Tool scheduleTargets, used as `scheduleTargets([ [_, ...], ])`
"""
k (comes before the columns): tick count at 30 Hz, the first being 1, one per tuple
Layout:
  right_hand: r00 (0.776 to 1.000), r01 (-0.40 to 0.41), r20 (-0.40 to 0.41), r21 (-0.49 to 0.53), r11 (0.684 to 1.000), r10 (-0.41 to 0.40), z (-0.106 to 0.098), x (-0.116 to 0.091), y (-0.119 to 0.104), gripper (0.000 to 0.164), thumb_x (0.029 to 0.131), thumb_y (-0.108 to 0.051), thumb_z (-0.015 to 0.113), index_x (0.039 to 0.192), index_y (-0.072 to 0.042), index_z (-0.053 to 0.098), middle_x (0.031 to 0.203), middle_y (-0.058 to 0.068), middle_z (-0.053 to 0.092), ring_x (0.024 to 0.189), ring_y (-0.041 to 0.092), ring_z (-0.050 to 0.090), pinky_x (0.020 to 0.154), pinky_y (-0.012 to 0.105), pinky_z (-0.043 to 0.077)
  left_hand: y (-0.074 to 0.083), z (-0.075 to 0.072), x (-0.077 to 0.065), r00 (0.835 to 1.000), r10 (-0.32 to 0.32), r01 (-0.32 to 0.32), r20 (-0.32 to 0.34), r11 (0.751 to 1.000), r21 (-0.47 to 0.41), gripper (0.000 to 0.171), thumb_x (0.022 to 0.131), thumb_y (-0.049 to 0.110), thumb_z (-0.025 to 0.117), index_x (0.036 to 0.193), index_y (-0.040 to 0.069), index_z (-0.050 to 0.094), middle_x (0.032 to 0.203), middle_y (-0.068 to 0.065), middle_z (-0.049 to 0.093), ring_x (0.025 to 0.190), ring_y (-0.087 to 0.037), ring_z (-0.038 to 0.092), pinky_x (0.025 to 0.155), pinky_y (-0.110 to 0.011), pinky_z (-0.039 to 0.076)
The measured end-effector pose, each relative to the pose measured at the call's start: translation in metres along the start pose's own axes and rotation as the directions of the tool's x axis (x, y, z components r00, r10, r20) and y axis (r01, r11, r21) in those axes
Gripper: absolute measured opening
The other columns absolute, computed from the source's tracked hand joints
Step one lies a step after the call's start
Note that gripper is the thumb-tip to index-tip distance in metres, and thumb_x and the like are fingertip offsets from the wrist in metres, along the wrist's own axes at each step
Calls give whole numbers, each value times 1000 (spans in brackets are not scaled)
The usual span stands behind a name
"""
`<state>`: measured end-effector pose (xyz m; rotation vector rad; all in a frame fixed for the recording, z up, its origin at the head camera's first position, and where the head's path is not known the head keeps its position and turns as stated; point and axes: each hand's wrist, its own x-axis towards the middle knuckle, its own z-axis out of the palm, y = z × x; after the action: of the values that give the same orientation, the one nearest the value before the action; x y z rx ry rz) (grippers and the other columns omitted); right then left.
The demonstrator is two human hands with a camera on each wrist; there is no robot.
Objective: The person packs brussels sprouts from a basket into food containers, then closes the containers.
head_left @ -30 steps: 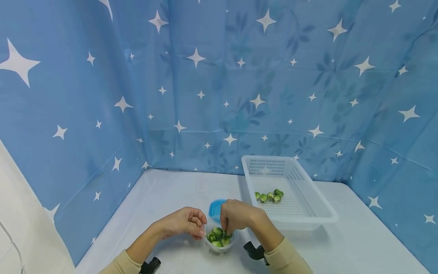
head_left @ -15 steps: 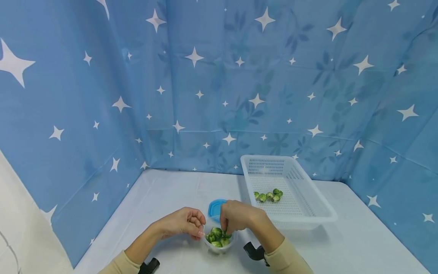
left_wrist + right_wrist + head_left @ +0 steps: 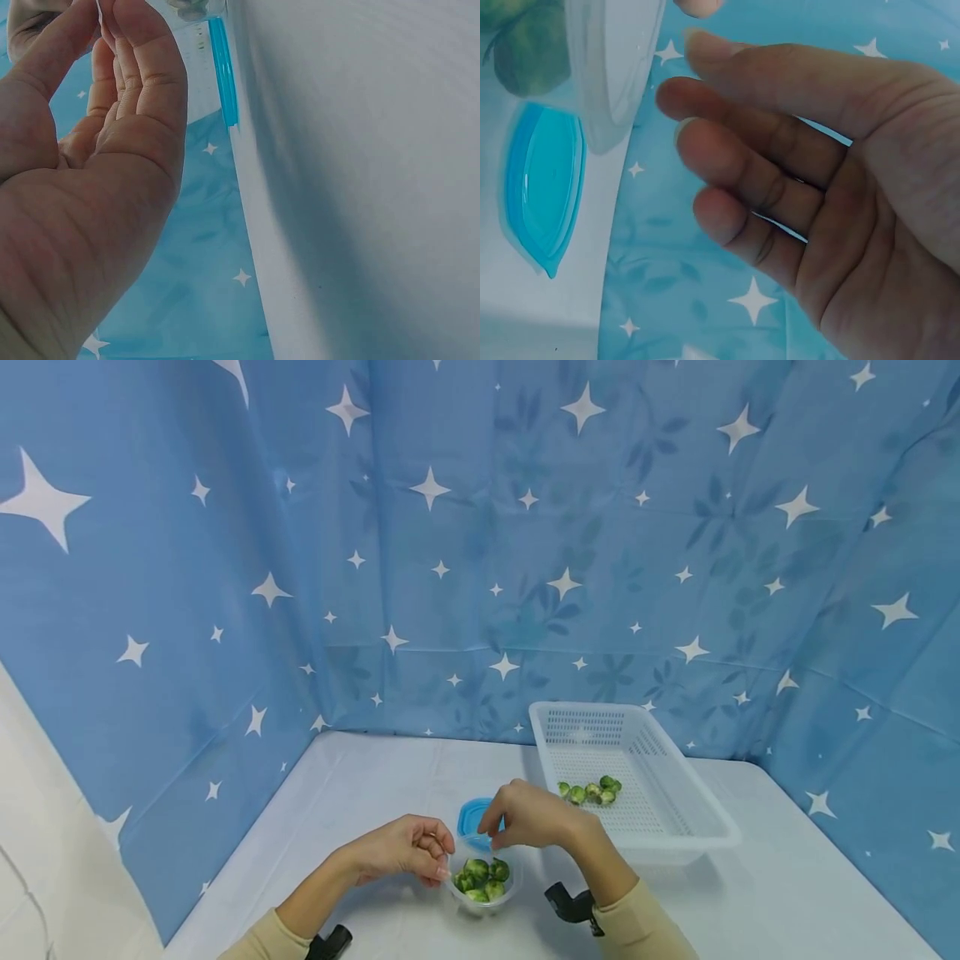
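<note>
The head view shows the white basket on the right of the desk; the left hand's fingers pinch the rim of the near bowl. The right wrist view shows the right hand's fingers better: bent, a bit apart, holding nothing. The bowl is clear and round, with green sprouts inside.

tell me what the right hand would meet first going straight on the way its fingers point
Probably the clear tub or the Brussels sprouts in it: the right hand points down toward them. Depth is unclear, so which comes first is uncertain.
</note>
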<state>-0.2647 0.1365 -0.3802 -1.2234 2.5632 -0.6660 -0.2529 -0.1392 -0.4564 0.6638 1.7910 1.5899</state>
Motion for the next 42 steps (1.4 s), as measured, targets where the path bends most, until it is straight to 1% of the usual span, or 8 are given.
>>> scheduleTargets([
  [5,997,15,-78,23,1000,-13,-6,-4,2,24,92,-13,80,116,-13,80,107,-1,79,79,1,67,69,20,57,0,1,1,1000,1,-1,-1,1000,-8,39,93,7,77,123,-9,59,89,-1,72,82,-14,72,78,-33,63],
  [9,978,48,-203,-31,998,-53,-10,-5,5,35,94,-20,79,128,-13,74,123,1,75,91,13,69,71,22,56,-1,1,1,1000,-2,1,-23,1000,-8,44,91,9,79,124,-11,59,90,-2,73,82,-14,72,79,-33,64],
  [12,953,63,-291,-77,995,-82,-13,-7,7,41,95,-22,78,135,-13,70,133,3,70,102,21,68,75,24,57,-1,0,1,999,-6,6,-40,1000,-5,44,91,9,80,124,-11,60,91,-3,73,83,-14,72,79,-34,64],
  [16,916,71,-388,-100,992,-104,-17,-9,10,43,96,-22,77,137,-15,68,140,4,66,109,20,67,79,30,58,-1,0,2,999,-9,9,-54,1000,-1,42,91,9,78,124,-10,61,91,-3,73,84,-15,72,79,-34,64],
  [22,851,76,-510,-119,990,-127,-21,-11,16,43,95,-21,79,136,-15,69,145,6,62,134,28,60,103,49,56,-2,-1,3,998,-4,5,-70,1000,10,41,92,8,78,125,-10,61,92,-3,74,84,-15,72,80,-35,64],
  [30,795,86,-593,-96,992,-126,-26,-17,20,41,95,-20,79,134,-15,70,144,7,62,136,32,58,97,51,59,-4,-1,2,995,-6,7,-102,1000,1,45,90,10,81,125,-11,62,90,-4,74,83,-16,73,79,-35,64],
  [37,782,88,-615,-54,995,-102,-31,-19,22,36,95,-20,78,131,-16,72,142,6,64,134,32,60,102,55,55,-2,-2,1,996,-6,6,-91,1000,2,46,90,11,81,125,-11,60,90,-3,73,83,-15,72,80,-34,64],
  [42,787,57,-613,-33,998,-65,-38,-22,22,35,96,-22,78,130,-16,72,142,4,63,126,27,65,93,47,60,-4,-2,2,998,1,-1,-60,1000,-6,45,91,10,80,125,-11,59,91,-3,73,84,-15,73,81,-34,64],
])
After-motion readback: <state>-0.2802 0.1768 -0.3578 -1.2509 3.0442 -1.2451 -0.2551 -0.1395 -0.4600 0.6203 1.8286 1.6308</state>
